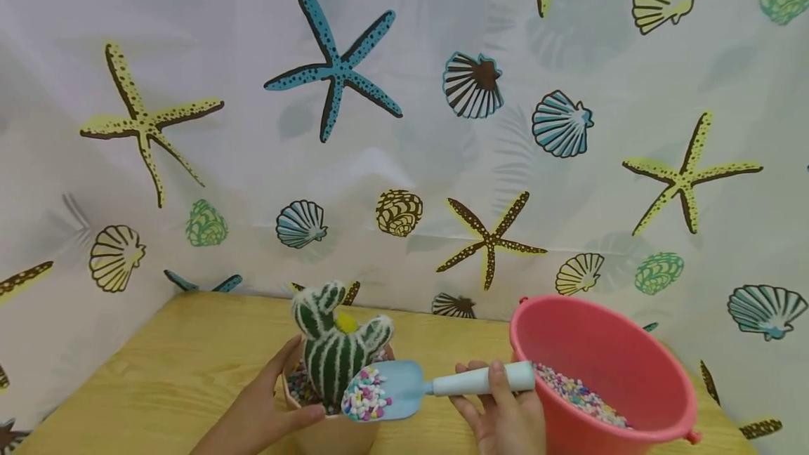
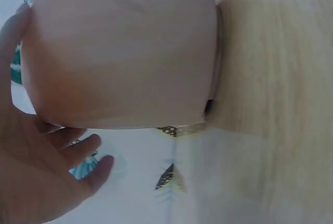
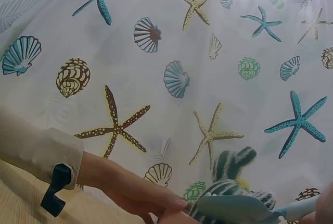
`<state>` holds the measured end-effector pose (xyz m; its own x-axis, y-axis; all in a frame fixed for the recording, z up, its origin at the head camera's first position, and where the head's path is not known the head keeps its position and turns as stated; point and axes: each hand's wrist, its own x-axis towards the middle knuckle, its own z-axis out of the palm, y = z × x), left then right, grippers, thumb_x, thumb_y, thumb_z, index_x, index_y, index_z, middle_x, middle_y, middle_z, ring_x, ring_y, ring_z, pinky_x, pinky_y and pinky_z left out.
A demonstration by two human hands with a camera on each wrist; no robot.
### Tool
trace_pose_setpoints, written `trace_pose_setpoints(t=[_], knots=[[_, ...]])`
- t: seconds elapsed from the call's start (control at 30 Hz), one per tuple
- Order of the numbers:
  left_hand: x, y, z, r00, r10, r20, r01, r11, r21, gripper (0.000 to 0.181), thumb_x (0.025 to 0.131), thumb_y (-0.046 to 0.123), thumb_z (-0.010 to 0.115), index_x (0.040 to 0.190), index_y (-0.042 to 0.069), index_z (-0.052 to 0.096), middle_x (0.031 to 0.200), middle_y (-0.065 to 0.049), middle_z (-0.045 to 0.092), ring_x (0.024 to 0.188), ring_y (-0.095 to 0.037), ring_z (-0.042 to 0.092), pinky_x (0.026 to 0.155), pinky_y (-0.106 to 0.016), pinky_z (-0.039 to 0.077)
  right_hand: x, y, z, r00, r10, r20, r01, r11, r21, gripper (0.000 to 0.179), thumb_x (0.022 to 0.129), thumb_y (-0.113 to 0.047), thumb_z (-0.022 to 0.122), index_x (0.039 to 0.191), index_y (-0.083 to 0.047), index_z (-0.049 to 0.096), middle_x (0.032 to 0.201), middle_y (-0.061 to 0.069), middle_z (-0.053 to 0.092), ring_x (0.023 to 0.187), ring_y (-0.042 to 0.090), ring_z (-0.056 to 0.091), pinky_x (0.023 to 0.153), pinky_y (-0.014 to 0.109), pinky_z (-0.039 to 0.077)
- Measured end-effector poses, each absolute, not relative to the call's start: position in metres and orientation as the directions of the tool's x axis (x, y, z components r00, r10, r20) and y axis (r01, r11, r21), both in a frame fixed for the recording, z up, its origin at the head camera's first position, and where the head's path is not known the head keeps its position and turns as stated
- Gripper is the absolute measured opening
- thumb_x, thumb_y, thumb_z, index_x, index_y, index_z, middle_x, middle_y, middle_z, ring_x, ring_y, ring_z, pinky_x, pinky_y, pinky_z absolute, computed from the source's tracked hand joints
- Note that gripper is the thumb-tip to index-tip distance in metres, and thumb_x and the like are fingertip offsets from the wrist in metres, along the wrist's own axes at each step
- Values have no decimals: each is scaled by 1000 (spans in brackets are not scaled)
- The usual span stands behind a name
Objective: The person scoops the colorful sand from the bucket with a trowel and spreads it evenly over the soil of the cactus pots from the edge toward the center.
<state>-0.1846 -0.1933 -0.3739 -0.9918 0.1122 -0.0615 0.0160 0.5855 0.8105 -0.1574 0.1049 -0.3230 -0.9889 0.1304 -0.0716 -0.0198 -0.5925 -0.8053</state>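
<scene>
A green knitted cactus (image 1: 325,360) with white fuzzy stripes and a yellow bloom stands in a beige flowerpot (image 1: 341,437) among coloured pebbles. My left hand (image 1: 259,406) holds the pot at its left side, thumb over the front rim and fingers behind. In the left wrist view, the pot's smooth wall (image 2: 125,57) lies between thumb and fingers. A small trowel (image 1: 407,386) is gripped by its pale handle in my right hand (image 1: 508,416). Multicoloured pebbles (image 1: 366,397) lie on the blade, which overlaps the pot's right rim and the cactus in the head view.
To the right stands a pink bucket (image 1: 607,332), close beside my right hand, with a layer of coloured pebbles (image 1: 578,395) inside. Beneath everything is a wooden table (image 1: 189,343). A curtain (image 1: 392,160) printed with starfish and shells hangs behind it.
</scene>
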Motion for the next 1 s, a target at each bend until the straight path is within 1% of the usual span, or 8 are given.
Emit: trace_pose_setpoints(t=[0.17, 0.33, 0.43, 0.5, 0.57, 0.63, 0.8, 1.0], knots=[[-175, -188, -361, -991, 118, -55, 46, 712, 701, 108, 81, 58, 67, 152, 2, 9, 154, -27, 21, 132, -52, 33, 99, -64, 37, -156, 103, -327, -986, 154, -66, -39, -594, -803, 28, 101, -24, 41, 122, -7, 37, 88, -2, 62, 89, 14, 66, 90, 53, 48], [-161, -178, -347, -992, 95, -86, 22, 791, 612, 113, 76, 64, 66, 151, -1, 13, 147, -30, 33, 120, -50, 49, 90, -61, 45, -156, 105, -331, -982, 177, -64, -52, -581, -813, 51, 102, -24, 37, 148, -10, 20, 90, -2, 61, 91, 15, 65, 93, 57, 42], [-155, -174, -340, -993, 82, -89, 16, 819, 574, 114, 75, 64, 68, 148, -7, 16, 142, -33, 39, 113, -49, 54, 85, -59, 48, -156, 105, -331, -979, 194, -67, -52, -551, -833, 59, 102, -25, 35, 154, -12, 9, 92, -2, 60, 93, 14, 64, 94, 58, 41], [-153, -174, -336, -994, 57, -96, -7, 828, 560, 113, 73, 64, 69, 144, -11, 22, 137, -34, 44, 112, -48, 56, 84, -58, 49, -156, 105, -332, -976, 207, -69, -55, -540, -840, 58, 102, -26, 35, 153, -11, 10, 93, -2, 59, 94, 15, 63, 94, 58, 41], [-155, -176, -333, -994, 50, -99, -18, 806, 592, 110, 73, 62, 71, 142, -12, 26, 135, -34, 46, 114, -47, 54, 87, -57, 48, -157, 105, -332, -975, 214, -61, -66, -539, -840, 58, 102, -26, 35, 153, -10, 10, 94, -1, 59, 94, 14, 63, 94, 57, 41], [-157, -180, -334, -993, 61, -100, -16, 770, 638, 109, 74, 59, 72, 142, -12, 26, 139, -34, 41, 120, -49, 49, 92, -58, 45, -157, 105, -332, -973, 226, -53, -78, -534, -842, 58, 103, -25, 34, 153, -9, 10, 95, -1, 58, 94, 14, 63, 94, 57, 41], [-161, -190, -344, -984, 156, -81, 48, 679, 732, 108, 80, 51, 71, 149, -7, 12, 150, -35, 20, 134, -53, 28, 101, -64, 35, -157, 103, -332, -966, 249, -67, -77, -527, -846, 56, 103, -24, 32, 153, -9, 11, 96, 0, 57, 95, 14, 63, 94, 56, 42], [-153, -187, -342, -983, 181, -15, 123, 725, 678, 104, 80, 52, 70, 149, -6, 18, 148, -31, 31, 130, -48, 39, 100, -60, 38, -157, 101, -333, -955, 290, -66, -97, -515, -852, 55, 103, -23, 31, 153, -8, 14, 95, 0, 58, 94, 13, 63, 94, 56, 41]])
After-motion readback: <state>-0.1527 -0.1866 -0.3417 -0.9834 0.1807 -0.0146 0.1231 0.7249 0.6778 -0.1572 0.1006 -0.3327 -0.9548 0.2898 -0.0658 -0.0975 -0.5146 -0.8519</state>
